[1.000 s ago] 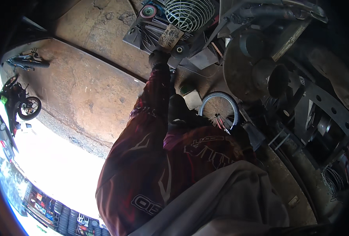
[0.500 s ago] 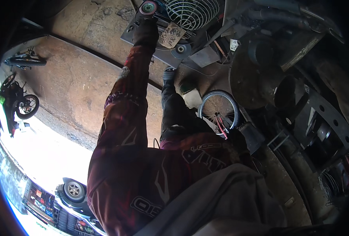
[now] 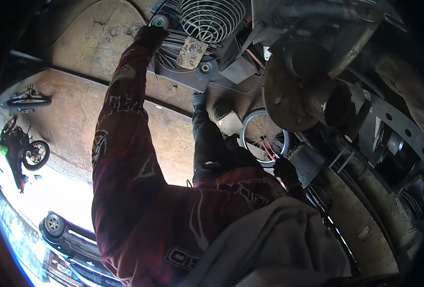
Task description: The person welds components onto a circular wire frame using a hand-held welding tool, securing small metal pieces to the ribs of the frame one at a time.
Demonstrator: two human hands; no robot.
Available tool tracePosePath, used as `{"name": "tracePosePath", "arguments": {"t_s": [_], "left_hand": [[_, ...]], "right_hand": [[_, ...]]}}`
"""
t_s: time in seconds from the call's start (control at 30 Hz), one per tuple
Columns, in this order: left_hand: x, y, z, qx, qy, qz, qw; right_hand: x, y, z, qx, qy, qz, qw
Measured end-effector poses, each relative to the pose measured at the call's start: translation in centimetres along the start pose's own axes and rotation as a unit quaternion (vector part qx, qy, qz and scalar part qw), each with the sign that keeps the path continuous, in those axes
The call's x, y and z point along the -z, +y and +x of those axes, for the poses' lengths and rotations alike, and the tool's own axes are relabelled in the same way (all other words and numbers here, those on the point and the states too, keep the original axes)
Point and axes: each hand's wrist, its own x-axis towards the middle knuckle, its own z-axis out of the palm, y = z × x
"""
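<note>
My left arm, in a maroon patterned sleeve, stretches to the top of the view. My dark-gloved left hand (image 3: 150, 38) is beside a small pinkish-rimmed round disc (image 3: 159, 21); its fingers are hidden, so any hold is unclear. Thin metal rods (image 3: 173, 42) lie close to that hand, with a marked cardboard piece (image 3: 192, 52) on them. A grey disc with a central hub (image 3: 206, 70) lies nearby. Lower right, my black-gloved right hand (image 3: 287, 173) hangs by a bicycle wheel (image 3: 257, 119) and a red bicycle part (image 3: 269, 149). Shadow obscures its fingers and whether it touches that part.
A round wire guard (image 3: 212, 19) stands at the top. Dark metal machinery with a big round plate (image 3: 288, 95) fills the right. A motorcycle (image 3: 18, 148), another two-wheeler (image 3: 28, 101) and a car (image 3: 76, 244) are at left. A metal strip (image 3: 83, 76) crosses the floor.
The view has shifted, moving the bench items left and slightly down in the picture. My left hand has moved left relative to the disc. My right hand shows more plainly beside the bicycle.
</note>
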Motion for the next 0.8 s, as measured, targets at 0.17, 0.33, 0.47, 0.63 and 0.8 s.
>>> {"name": "tracePosePath", "arguments": {"t_s": [0.17, 0.33, 0.47, 0.63, 0.8], "left_hand": [[2.1, -3.2, -5.1, -0.098, 0.092, 0.032, 0.99], [-2.3, -7.7, -16.5, -0.112, 0.155, -0.06, 0.98], [2.1, 0.9, -25.8, 0.041, 0.003, -0.603, 0.797], [9.4, 12.1, -33.8, -0.192, 0.059, -0.589, 0.783], [13.5, 19.6, -34.0, -0.354, 0.301, -0.378, 0.8]], "right_hand": [[0.1, 2.4, 1.0, 0.142, 0.005, -0.176, 0.974], [1.1, 2.5, 2.7, 0.206, -0.01, -0.258, 0.944], [0.8, 2.7, 2.6, 0.396, 0.07, -0.482, 0.779], [1.1, -3.5, 0.3, 0.407, 0.053, -0.374, 0.832], [4.1, -4.0, 1.9, 0.483, 0.031, -0.19, 0.854]]}}
